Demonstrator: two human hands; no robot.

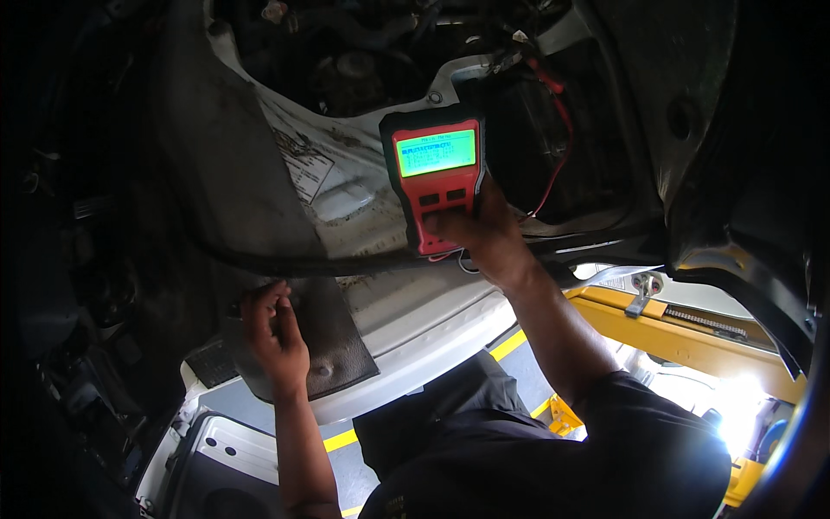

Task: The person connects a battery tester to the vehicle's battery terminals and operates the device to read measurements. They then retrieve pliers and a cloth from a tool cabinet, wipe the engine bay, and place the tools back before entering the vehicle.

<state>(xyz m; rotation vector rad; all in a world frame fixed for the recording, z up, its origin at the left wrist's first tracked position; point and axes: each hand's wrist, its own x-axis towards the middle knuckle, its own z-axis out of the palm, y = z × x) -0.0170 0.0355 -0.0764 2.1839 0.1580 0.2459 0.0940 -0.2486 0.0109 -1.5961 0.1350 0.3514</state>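
My right hand (488, 232) grips a red and black handheld battery tester (432, 182), its thumb over the buttons below the display. The screen glows green with lines of text, the top one highlighted. From the tester's lower end a red lead (564, 143) loops up to a red clamp (546, 78) at the upper right; what the clamp bites on is too dark to make out. My left hand (275, 333) hovers at the lower left over a dark textured mat (333, 337), fingers loosely curled, thumb apart, nothing visible in it.
A vehicle's dark compartment (354, 73) lies ahead, bordered by dirty white bodywork (389, 307) with a paper label (303, 169). An opened door panel (238, 450) stands at lower left. Yellow metal beams (683, 337) and a bright lamp (743, 402) are at the right. Yellow lines mark the floor.
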